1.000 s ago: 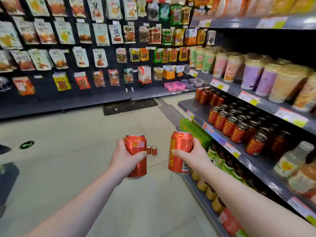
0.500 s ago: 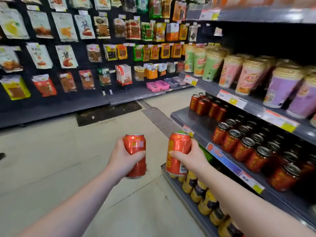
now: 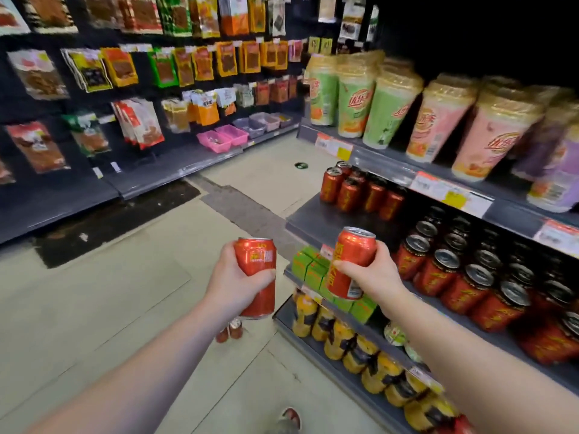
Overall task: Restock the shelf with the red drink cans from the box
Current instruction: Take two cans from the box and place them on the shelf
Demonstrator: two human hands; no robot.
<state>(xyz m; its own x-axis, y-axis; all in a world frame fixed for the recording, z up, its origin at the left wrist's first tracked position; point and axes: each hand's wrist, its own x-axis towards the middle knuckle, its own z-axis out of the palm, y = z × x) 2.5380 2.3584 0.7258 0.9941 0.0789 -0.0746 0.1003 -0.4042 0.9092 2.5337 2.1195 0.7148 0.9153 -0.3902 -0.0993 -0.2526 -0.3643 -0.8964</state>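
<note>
The left hand (image 3: pixel 233 281) is wrapped around a red can (image 3: pixel 257 277), thumb across its front, and holds it upright over the pale floor (image 3: pixel 94 308). The right hand (image 3: pixel 371 274) grips a 2nd red can (image 3: pixel 351 261) from the side; this one tilts a little, its top leaning toward the shelf (image 3: pixel 322 222). It hangs just in front of the shelf's near edge, beside a bare grey patch of board. On that shelf a small group of red cans (image 3: pixel 360 192) stands at the far end, and a larger block of cans with silver tops (image 3: pixel 470 270) fills the near part. Above them sit tall cups (image 3: pixel 354 98) in green, pink and purple. Below are green cartons (image 3: pixel 310 267) and yellow bottles (image 3: pixel 335 330). 2 small red cans (image 3: pixel 230 332) stand on the floor under the left hand. No box is in view.
</note>
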